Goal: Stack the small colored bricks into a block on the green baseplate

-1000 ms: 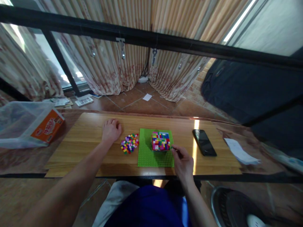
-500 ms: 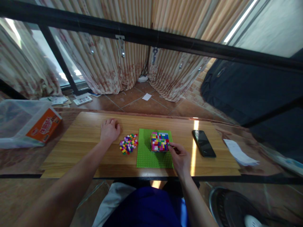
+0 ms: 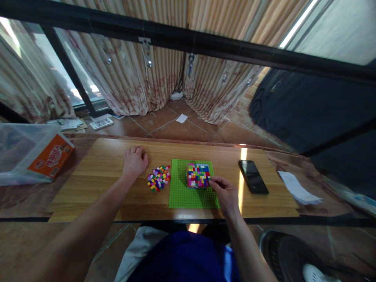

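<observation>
A block built of many-coloured toy bricks (image 3: 198,175) stands on a green studded baseplate (image 3: 179,197). At its right side is my right hand (image 3: 226,192), thumb and forefinger pinched together against the block's near right corner. Whatever lies between those fingertips is too small to make out. My left hand (image 3: 134,161) rests palm down on the tabletop, fingers loosely stretched and holding nothing. Just right of it lies a pile of loose toy bricks (image 3: 158,178) in mixed colours, beside the baseplate's left edge.
On the wooden table (image 3: 96,176) a black phone (image 3: 253,177) lies to the right, past a strip of sunlight. Folded white paper (image 3: 296,187) sits beyond the table's right end. A clear plastic bin (image 3: 23,152) with an orange label stands at the far left.
My right hand first moved left from beside the block to its near right corner, and its fingertips have stayed there since. The left hand rests as before. The view has shifted slightly.
</observation>
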`<act>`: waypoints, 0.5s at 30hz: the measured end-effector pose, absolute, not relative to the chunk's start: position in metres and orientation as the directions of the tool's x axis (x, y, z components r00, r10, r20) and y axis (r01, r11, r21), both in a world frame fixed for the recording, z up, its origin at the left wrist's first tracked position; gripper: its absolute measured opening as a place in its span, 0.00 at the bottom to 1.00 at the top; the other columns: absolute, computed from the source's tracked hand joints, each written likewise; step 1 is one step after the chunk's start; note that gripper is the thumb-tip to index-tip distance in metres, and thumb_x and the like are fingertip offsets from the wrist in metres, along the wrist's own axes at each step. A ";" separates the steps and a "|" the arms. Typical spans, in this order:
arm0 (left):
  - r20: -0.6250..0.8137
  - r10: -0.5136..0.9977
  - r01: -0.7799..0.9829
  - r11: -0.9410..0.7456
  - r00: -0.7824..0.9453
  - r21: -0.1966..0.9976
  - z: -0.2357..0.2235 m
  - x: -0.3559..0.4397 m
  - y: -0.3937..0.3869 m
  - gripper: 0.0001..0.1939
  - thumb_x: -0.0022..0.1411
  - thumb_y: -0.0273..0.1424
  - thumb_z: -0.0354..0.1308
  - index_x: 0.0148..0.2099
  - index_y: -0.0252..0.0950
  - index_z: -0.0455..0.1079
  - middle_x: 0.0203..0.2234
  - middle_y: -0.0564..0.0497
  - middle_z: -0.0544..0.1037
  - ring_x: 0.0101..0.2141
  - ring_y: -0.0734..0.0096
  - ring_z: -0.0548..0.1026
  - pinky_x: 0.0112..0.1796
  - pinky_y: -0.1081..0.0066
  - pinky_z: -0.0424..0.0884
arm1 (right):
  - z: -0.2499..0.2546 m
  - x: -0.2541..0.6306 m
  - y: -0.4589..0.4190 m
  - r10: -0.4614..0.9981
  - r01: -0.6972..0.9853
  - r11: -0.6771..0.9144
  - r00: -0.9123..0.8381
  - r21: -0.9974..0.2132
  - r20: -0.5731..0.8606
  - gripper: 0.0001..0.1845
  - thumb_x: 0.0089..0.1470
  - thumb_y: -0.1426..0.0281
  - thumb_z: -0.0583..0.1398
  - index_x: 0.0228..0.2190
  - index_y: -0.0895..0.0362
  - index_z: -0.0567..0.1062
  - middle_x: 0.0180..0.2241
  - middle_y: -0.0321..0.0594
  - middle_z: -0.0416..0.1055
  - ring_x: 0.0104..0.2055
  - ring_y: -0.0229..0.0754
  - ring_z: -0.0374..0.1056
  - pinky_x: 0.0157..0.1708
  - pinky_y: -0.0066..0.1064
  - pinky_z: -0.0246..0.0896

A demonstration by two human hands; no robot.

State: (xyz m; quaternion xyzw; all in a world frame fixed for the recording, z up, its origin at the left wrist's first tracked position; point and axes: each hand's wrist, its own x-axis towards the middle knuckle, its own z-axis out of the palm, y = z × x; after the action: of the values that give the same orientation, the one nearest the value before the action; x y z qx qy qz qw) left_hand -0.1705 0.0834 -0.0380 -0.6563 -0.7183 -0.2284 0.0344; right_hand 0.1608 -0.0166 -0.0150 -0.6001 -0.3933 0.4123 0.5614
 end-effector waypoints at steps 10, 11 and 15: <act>0.347 0.930 0.963 0.031 -0.125 0.266 -0.038 -0.171 0.084 0.17 0.61 0.34 0.47 0.48 0.34 0.71 0.48 0.39 0.74 0.49 0.50 0.69 0.52 0.54 0.64 | -0.021 0.162 -0.017 0.922 -0.190 -0.149 0.328 -0.970 -0.206 0.15 0.34 0.64 0.71 0.26 0.57 0.80 0.27 0.39 0.77 0.27 0.37 0.69 0.25 0.27 0.64; 0.351 0.928 0.964 0.030 -0.125 0.265 -0.039 -0.171 0.084 0.17 0.61 0.34 0.47 0.48 0.34 0.71 0.48 0.40 0.74 0.49 0.51 0.69 0.52 0.54 0.64 | -0.021 0.162 -0.017 0.920 -0.208 -0.154 0.328 -0.966 -0.217 0.15 0.33 0.64 0.71 0.26 0.57 0.80 0.27 0.38 0.76 0.27 0.37 0.69 0.25 0.28 0.64; 0.352 0.927 0.967 0.037 -0.128 0.253 -0.038 -0.170 0.083 0.17 0.61 0.34 0.47 0.48 0.34 0.71 0.47 0.40 0.74 0.49 0.51 0.70 0.52 0.54 0.64 | -0.017 0.160 -0.016 0.912 -0.262 -0.170 0.323 -0.950 -0.253 0.14 0.32 0.65 0.72 0.25 0.57 0.79 0.26 0.37 0.76 0.27 0.36 0.69 0.25 0.27 0.64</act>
State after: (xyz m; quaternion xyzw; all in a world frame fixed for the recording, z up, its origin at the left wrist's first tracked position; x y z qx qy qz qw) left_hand -0.1704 0.0829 -0.0384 -0.6587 -0.7188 -0.2176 0.0453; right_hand 0.1599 -0.0162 -0.0175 -0.5721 -0.2840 0.5078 0.5781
